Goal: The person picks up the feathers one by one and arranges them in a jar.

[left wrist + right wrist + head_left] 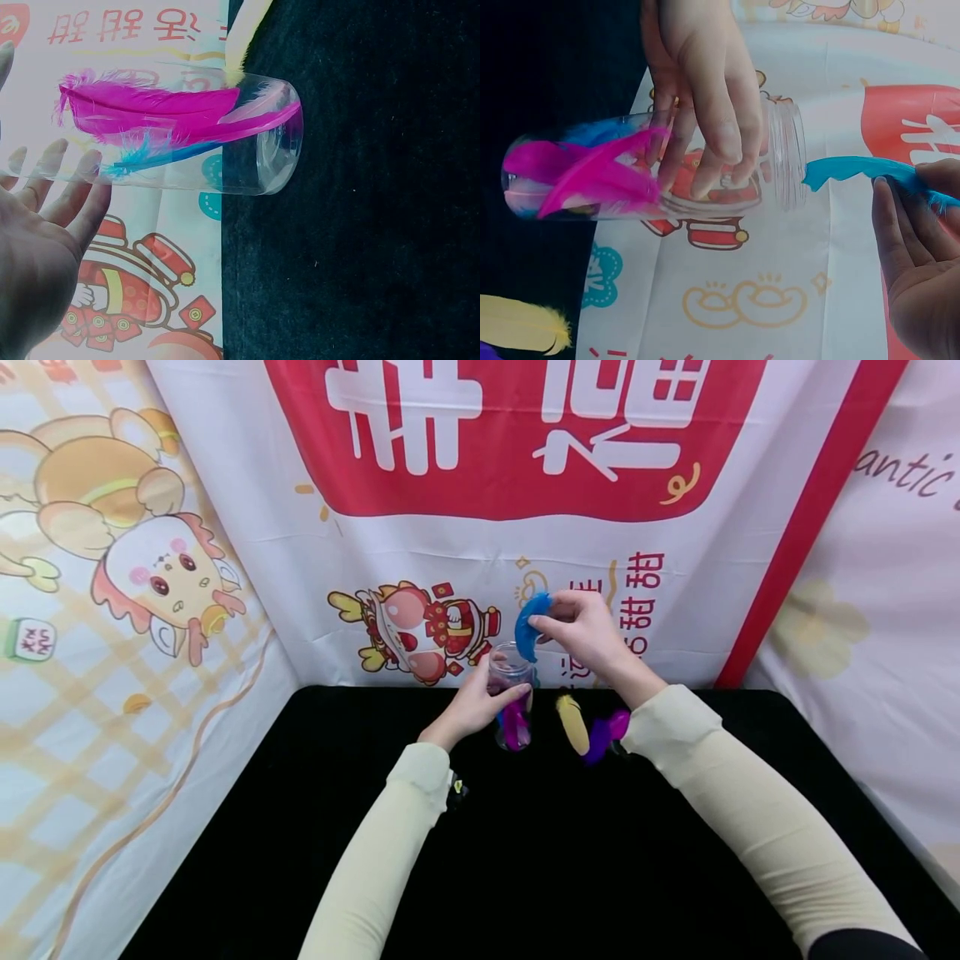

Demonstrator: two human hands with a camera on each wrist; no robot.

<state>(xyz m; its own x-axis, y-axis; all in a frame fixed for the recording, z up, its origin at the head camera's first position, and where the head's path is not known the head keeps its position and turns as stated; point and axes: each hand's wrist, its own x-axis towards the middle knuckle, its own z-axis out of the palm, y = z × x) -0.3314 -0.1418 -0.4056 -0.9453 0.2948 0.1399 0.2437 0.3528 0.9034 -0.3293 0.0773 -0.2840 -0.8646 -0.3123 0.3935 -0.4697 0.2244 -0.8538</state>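
Note:
A clear jar (pixel 512 652), its mouth uncovered, stands upright near the back of the black table. My left hand (pixel 472 700) grips it, fingers and thumb wrapped around the side. Inside lie magenta feathers (pixel 150 112) and a blue feather (pixel 169 156), along with a pale one. Between thumb and fingers, my right hand (pixel 585 628) pinches another blue feather (pixel 847 166) above the jar. In the right wrist view, that feather's lower tip is at the threaded rim (pixel 791 154). Whether the tip is inside the mouth, I cannot tell.
Right of the jar, a yellow feather (pixel 573 727), a purple feather (pixel 597 742) and a magenta feather (pixel 618 723) lie on the black table (pixel 540 860), partly beside my right sleeve. Behind the table hangs a printed white and red cloth (pixel 495 535).

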